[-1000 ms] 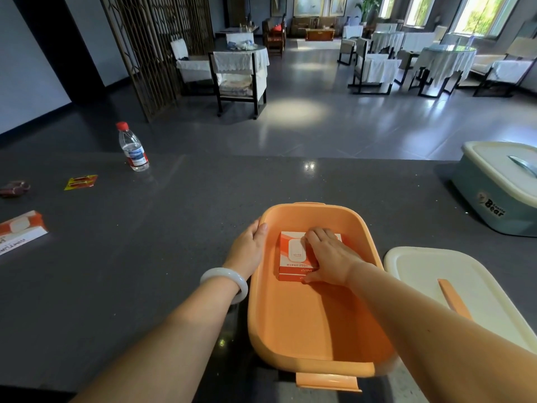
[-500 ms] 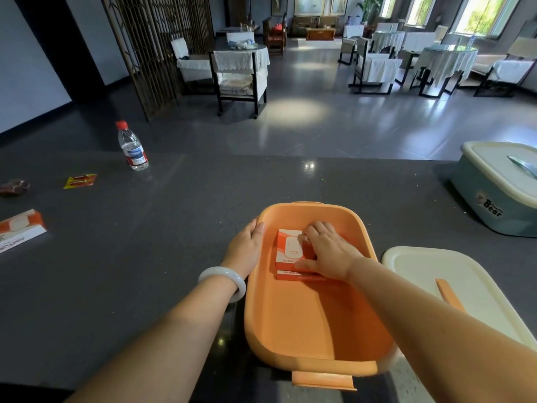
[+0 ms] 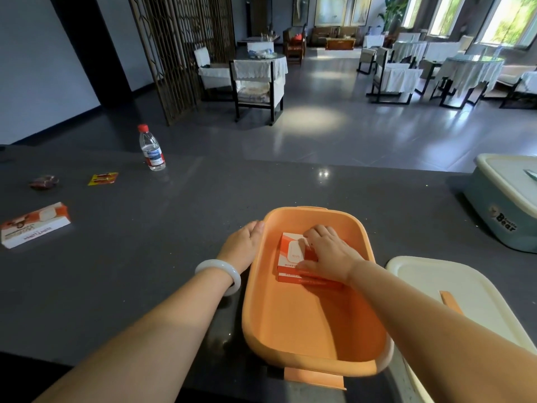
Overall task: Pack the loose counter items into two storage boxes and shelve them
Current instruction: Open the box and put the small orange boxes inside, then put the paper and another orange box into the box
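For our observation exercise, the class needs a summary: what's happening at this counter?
A person is packing. Their right hand holds a wipes pack inside the open orange storage box, while the left hand rests against its rim. The cream lid lies beside it. A water bottle and a second wipes pack lie on the counter.

Hard daylight comes through the windows (image 3: 505,21) at 1 o'clock, which are blown out to white. A bright patch glares on the glossy floor (image 3: 308,120) at 12 o'clock. The dark counter (image 3: 145,257) stays dim apart from one small glint. Wide-angle distortion bends the edges, and focus is sharp.
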